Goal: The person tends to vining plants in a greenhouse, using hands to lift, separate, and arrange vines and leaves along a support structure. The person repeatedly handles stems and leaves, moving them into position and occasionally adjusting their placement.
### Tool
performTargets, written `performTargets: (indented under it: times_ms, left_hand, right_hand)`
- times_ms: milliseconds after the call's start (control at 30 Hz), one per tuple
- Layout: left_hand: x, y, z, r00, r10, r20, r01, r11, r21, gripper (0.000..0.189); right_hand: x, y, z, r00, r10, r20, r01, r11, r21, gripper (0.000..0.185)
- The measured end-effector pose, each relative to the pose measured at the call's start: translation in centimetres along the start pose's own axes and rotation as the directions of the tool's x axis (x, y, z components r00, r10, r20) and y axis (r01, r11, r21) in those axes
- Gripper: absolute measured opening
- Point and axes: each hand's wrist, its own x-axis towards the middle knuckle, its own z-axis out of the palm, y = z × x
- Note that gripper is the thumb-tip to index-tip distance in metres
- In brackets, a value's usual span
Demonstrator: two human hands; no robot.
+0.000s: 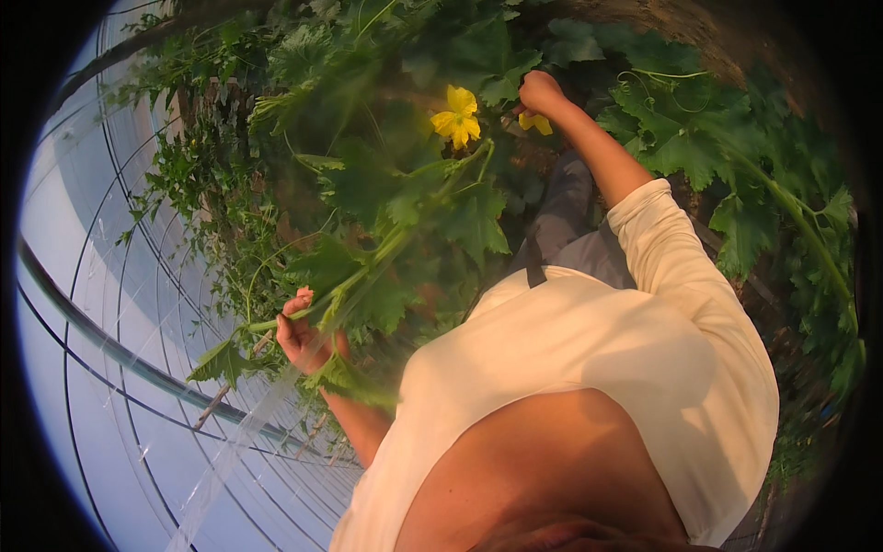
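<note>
My left hand [307, 341] curls around a green vine stem [365, 272] at the left, near its upper end, where a small leaf [224, 362] sticks out. Farther forward, my right hand [541, 95] is bent down among large lobed leaves. A yellow flower [535, 124] shows at its curled fingers, partly covered by the hand. Left of it, a second, wide-open yellow flower [458, 119] faces me, apart from both hands. Leaves hide some of the right fingertips.
A clear plastic strip [231, 448] runs up to the vine near my left hand. Curved greenhouse pipes [138, 359] and wires cross the film at the left. More vines with tendrils [690, 124] grow at the right. Bare soil [690, 34] shows at the top.
</note>
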Motion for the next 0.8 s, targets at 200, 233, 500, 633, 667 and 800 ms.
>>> performTargets:
  times_ms: [200, 233, 500, 633, 667, 800]
  left_hand:
    - [-0.3, -0.6, -0.9, 0.986, 0.055, 0.158, -0.058, 0.998, 0.017, 0.041]
    - [-0.3, -0.6, -0.8, 0.993, 0.055, 0.108, -0.059, 0.998, 0.038, 0.041]
    - [-0.1, -0.4, 2.3, 0.985, 0.001, 0.17, 0.004, 1.0, -0.025, 0.044]
    - [0.0, -0.3, 4.1, 0.994, 0.024, 0.104, -0.037, 0.992, 0.121, 0.045]
    - [0.0, 0.0, 4.4, 0.992, -0.003, 0.128, -0.015, 0.99, 0.141, 0.046]
    - [-0.2, 0.7, 5.6, 0.983, -0.109, 0.146, 0.097, 0.991, 0.09, 0.049]
  right_hand:
    - [-6.9, -3.8, -0.7, 0.961, -0.143, 0.238, 0.072, 0.956, 0.284, 0.026]
    - [-8.1, -4.8, -0.7, 0.934, -0.25, 0.254, 0.155, 0.927, 0.341, 0.029]
    - [-13.3, -10.5, -3.0, 0.778, -0.386, 0.495, 0.23, 0.909, 0.347, 0.042]
    - [-12.7, -10.6, -3.2, 0.729, -0.41, 0.547, 0.3, 0.911, 0.284, 0.042]
    - [-12.4, -10.4, -3.0, 0.7, -0.413, 0.582, 0.346, 0.91, 0.23, 0.043]
    - [-11.6, -9.9, -2.3, 0.68, -0.347, 0.646, 0.331, 0.931, 0.152, 0.039]
